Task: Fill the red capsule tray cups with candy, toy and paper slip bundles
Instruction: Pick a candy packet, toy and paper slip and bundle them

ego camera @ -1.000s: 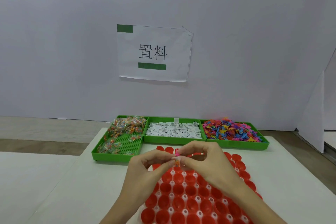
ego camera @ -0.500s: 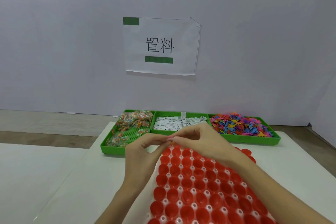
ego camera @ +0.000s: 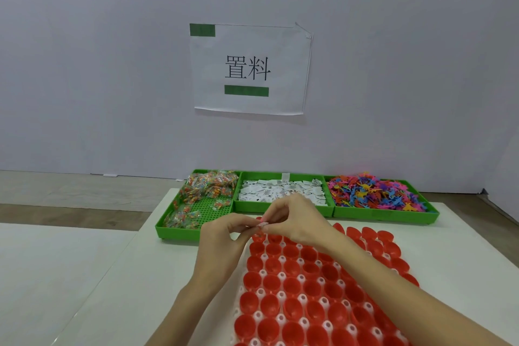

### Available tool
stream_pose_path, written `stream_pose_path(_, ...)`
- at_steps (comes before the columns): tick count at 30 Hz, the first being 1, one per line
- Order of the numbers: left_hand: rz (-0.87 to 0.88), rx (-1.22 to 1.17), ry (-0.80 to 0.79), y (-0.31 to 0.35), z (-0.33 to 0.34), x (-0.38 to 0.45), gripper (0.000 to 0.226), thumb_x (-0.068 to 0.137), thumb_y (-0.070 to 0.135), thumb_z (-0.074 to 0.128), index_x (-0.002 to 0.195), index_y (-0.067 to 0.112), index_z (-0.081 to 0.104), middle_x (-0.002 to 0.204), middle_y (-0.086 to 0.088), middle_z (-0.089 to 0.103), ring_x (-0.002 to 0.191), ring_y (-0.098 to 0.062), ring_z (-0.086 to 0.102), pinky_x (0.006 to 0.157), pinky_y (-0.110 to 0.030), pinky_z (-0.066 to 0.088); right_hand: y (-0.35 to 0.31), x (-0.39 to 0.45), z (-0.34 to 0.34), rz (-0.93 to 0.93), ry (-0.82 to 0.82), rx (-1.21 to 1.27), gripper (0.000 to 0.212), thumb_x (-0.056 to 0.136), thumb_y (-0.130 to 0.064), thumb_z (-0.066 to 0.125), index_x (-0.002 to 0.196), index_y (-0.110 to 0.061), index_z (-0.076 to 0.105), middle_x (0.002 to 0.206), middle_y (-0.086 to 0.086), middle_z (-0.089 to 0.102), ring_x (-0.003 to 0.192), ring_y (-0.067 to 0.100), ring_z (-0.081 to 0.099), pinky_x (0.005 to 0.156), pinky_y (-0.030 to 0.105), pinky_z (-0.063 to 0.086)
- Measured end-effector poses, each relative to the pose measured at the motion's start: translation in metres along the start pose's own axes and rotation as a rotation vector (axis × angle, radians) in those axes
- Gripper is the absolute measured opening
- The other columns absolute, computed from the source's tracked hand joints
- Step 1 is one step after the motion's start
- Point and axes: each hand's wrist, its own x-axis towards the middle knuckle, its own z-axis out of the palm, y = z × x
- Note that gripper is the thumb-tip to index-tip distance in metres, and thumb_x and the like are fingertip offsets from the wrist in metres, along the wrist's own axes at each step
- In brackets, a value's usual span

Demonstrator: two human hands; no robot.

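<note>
Fingers of left hand and right hand pinch small pinkish bundle together above far edge of red capsule tray on worktop; bundle orientation too small to tell.

A small pale bundle sits pinched between both hands' fingertips just above the far edge of the red capsule tray, its open cups lying in rows, with candy, paper slips and toys heaped beyond the tray.
</note>
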Motion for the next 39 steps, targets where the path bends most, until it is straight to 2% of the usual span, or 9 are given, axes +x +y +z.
stream_pose_path(10,0.019,0.052,0.018,-0.002,0.003,-0.003,0.021,0.079,0.013,0.085,0.086,0.033,0.082,0.082,0.026,0.074,0.082,0.003,0.071,0.077,-0.007,0.048,-0.001,0.002,0.011,-0.011,0.038,-0.129,0.008,0.081,-0.015,0.084,0.088,-0.017,0.081,0.084,-0.004,0.078,0.072,-0.003,0.068,0.069,0.007,0.052)
stream_pose_path(14,0.048,0.129,0.011,-0.003,0.004,-0.006,0.021,0.078,0.012,0.086,0.087,0.030,0.083,0.079,0.027,0.073,0.080,0.007,0.069,0.076,-0.005,0.048,-0.005,0.005,0.014,-0.026,0.016,-0.217,0.005,0.085,-0.011,0.079,0.090,-0.014,0.080,0.087,0.000,0.078,0.082,0.009,0.071,0.080,0.020,0.057)
stream_pose_path(19,0.139,0.264,-0.047,-0.003,0.002,-0.004,0.017,0.078,0.007,0.085,0.086,0.021,0.084,0.082,0.013,0.077,0.076,0.000,0.070,0.074,-0.023,0.057,-0.010,0.008,0.025,-0.049,0.018,-0.348,0.010,0.085,-0.004,0.074,0.087,-0.014,0.076,0.089,0.000,0.074,0.082,0.010,0.065,0.081,0.024,0.056)
stream_pose_path(21,0.166,0.299,-0.074,-0.003,0.001,-0.002,0.016,0.080,0.005,0.084,0.086,0.020,0.084,0.082,0.011,0.077,0.075,-0.004,0.070,0.074,-0.025,0.057,-0.011,0.010,0.026,-0.056,0.024,-0.383,0.010,0.085,-0.003,0.074,0.086,-0.013,0.076,0.089,0.000,0.074,0.080,0.009,0.060,0.079,0.023,0.053)
stream_pose_path(25,0.197,0.297,-0.090,-0.004,0.000,0.000,0.015,0.084,0.002,0.079,0.089,0.016,0.083,0.090,0.008,0.073,0.079,-0.005,0.066,0.075,-0.013,0.049,-0.012,0.010,0.018,-0.070,-0.014,-0.374,0.010,0.088,-0.006,0.074,0.092,-0.013,0.081,0.092,0.000,0.077,0.084,0.008,0.066,0.080,0.021,0.055)
stream_pose_path(30,0.202,0.310,-0.109,-0.004,0.001,-0.001,0.017,0.084,-0.001,0.079,0.094,0.012,0.082,0.088,0.005,0.072,0.077,-0.008,0.066,0.073,-0.015,0.049,-0.012,0.010,0.013,-0.082,-0.055,-0.367,0.015,0.092,-0.007,0.071,0.102,-0.012,0.081,0.101,0.002,0.078,0.096,0.012,0.070,0.085,0.018,0.051)
stream_pose_path(34,0.171,0.327,-0.094,-0.003,0.003,-0.003,0.021,0.078,0.000,0.084,0.090,0.017,0.084,0.082,0.007,0.073,0.071,-0.003,0.064,0.069,-0.008,0.045,-0.011,0.011,0.016,-0.076,-0.030,-0.362,0.010,0.090,-0.009,0.074,0.097,-0.012,0.080,0.097,0.002,0.077,0.091,0.013,0.071,0.086,0.024,0.057)
stream_pose_path(37,0.170,0.323,-0.101,-0.002,0.003,-0.003,0.023,0.077,0.001,0.085,0.089,0.020,0.084,0.082,0.008,0.075,0.071,0.001,0.062,0.068,-0.002,0.042,-0.011,0.016,0.019,-0.040,-0.009,-0.362,0.006,0.088,-0.011,0.076,0.092,-0.012,0.081,0.092,0.001,0.077,0.087,0.011,0.070,0.081,0.022,0.056)
stream_pose_path(39,0.199,0.337,-0.126,-0.002,0.002,-0.002,0.020,0.082,0.001,0.081,0.092,0.018,0.084,0.083,0.005,0.074,0.071,-0.006,0.066,0.065,-0.009,0.048,-0.011,0.020,0.020,-0.009,-0.004,-0.363,0.006,0.086,-0.009,0.077,0.089,-0.012,0.081,0.090,0.000,0.077,0.086,0.011,0.069,0.080,0.022,0.057)
